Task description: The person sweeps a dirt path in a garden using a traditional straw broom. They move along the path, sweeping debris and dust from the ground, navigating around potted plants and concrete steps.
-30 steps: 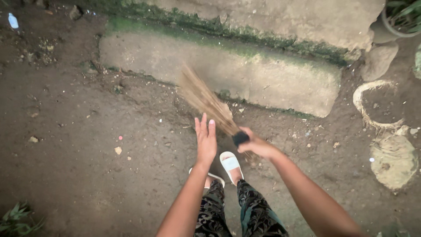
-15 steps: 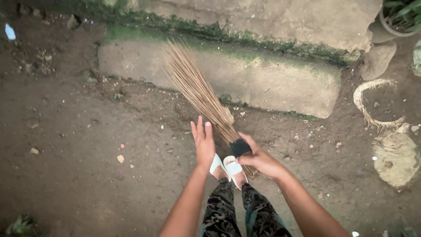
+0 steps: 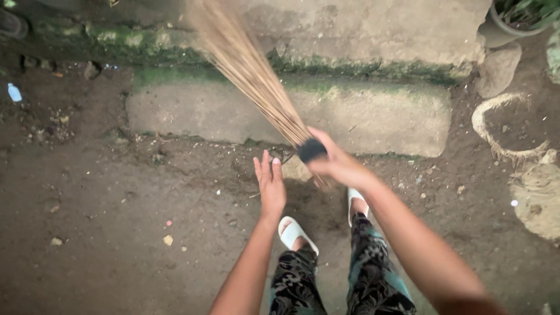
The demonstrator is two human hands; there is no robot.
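1. While right hand (image 3: 335, 166) clenches the stick broom (image 3: 251, 70) at its black binding (image 3: 311, 150), bristles fan up-left over the mossy concrete step (image 3: 361, 114).
2. Left hand (image 3: 270, 184) open, flat, grasping nothing, just beside the broom.
3. White sandals (image 3: 291, 231) on dirt ground (image 3: 116, 233).

Left hand (image 3: 271, 185) flat with fingers (image 3: 266, 165) straight and together; right hand (image 3: 335, 164) fisted, arm outstretched.

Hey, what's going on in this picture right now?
A person stands on bare dirt ground facing a mossy concrete step. Their right hand grips a stick broom at its black binding, the bristles raised and fanned up and to the left over the step. The left hand is open, fingers straight, holding nothing, beside the broom's bound end. White sandals show below, on both feet.
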